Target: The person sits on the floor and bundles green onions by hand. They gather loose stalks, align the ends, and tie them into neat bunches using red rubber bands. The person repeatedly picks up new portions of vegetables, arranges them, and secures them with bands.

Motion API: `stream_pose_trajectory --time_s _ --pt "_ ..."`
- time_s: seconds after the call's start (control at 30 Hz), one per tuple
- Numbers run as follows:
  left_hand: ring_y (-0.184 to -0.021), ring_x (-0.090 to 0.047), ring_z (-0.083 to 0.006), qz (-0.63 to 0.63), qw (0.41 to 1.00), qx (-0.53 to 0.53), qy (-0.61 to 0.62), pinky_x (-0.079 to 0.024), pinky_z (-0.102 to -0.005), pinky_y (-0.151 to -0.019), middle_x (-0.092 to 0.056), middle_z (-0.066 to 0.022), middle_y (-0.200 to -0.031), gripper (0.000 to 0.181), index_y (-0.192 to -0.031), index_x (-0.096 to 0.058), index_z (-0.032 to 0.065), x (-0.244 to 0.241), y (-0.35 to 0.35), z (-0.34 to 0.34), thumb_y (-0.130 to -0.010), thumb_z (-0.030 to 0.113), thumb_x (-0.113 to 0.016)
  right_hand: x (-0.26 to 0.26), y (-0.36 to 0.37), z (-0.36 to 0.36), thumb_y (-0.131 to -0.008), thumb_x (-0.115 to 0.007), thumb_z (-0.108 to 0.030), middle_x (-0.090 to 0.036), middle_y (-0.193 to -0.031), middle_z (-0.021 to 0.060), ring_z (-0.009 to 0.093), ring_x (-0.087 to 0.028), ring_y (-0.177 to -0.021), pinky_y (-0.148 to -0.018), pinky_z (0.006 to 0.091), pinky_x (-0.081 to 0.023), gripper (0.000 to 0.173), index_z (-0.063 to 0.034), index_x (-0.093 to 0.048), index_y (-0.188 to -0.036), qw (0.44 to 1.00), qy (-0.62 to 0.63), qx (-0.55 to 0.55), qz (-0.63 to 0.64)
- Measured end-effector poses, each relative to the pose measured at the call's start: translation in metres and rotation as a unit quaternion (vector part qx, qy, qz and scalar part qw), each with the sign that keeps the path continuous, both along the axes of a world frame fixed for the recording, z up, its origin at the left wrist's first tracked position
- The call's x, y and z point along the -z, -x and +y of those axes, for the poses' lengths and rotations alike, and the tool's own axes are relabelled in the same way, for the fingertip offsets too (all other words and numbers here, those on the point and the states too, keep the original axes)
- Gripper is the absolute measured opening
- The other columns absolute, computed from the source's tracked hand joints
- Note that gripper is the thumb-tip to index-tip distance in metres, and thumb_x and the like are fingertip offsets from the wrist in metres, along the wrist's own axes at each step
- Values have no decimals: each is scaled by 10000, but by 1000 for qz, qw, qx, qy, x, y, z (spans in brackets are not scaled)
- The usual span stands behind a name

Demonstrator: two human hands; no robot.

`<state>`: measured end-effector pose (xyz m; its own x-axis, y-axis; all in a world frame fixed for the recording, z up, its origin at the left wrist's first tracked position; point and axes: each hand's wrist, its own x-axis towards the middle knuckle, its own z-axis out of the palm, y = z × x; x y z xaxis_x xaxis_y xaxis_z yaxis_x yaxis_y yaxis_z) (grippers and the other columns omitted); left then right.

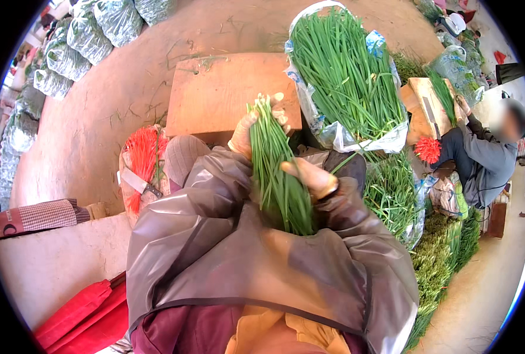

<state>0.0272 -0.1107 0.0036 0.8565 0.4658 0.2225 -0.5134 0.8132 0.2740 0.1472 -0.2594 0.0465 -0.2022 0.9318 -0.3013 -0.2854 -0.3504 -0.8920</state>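
My gloved left hand (243, 134) grips a bunch of long green garlic chives (273, 172) near its pale cut ends, with fingertips wrapping around to the right side. The pale ends point up and away from me; the leaf tips hang blurred towards my lap. My right hand (313, 178), also gloved, is at the right edge of the leaves, its thumb across them and its other fingers hidden. Beyond the bunch stands a wooden board (231, 95). To its right, loose chives (346, 75) fill a white plastic bag (395, 135).
A cleaver (134, 180) lies by red ties (142, 148) at my left. More greens (388, 194) lie at my right, with stacked bunches (432, 265) beyond. A co-worker (488, 155) sits right, at a board with a knife (430, 116). Filled plastic bags (87, 40) line the far left.
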Motion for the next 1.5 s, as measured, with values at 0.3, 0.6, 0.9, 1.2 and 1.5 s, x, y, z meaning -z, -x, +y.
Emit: stream_pose_trajectory --time_s 0.3,0.6,0.9,1.2,1.5 --pt "-996 -629 -278 75 996 45 -10 -531 -447 -905 -636 -146 -1066 596 -1290 -517 20 -22 -4 14 -839 361 -707 -95 -47 109 -990 -480 -342 -624 -1240 134 238 -573 -1177 -1026 324 -411 431 -50 -604 -1282 832 -341 77 -431" --pt "-874 -655 -294 217 935 -242 -143 -556 -404 -802 -669 -145 -947 302 -1081 -572 49 -56 42 48 -808 102 -687 -93 -71 111 -1023 -457 -289 -626 -1268 105 166 -594 -1144 -1035 315 -426 430 2 -551 -1324 924 -278 64 -255" --pt "-1008 -583 -232 69 864 -485 -116 -466 -446 -991 -619 -65 -996 165 -996 -599 80 -73 111 125 -850 122 -665 -76 -123 -15 -1001 -504 -195 -699 -1050 103 144 -651 -925 -850 253 -508 330 14 -631 -1223 915 -119 286 -258" --pt "-962 -565 -230 22 883 -434 -179 -462 -440 -965 -609 -53 -969 197 -1021 -606 111 -101 110 98 -847 150 -691 -94 -69 -19 -984 -568 -141 -692 -1134 118 143 -668 -930 -852 266 -531 270 51 -642 -1158 893 -237 343 -170" --pt "-907 -641 -253 175 338 -303 -874 -535 -373 -819 -645 -28 -970 229 -911 -622 145 -108 38 -10 -691 161 -686 -69 -38 29 -893 -627 -24 -687 -1056 105 223 -655 -956 -850 293 -502 246 -26 -674 -1135 836 -295 228 -402"
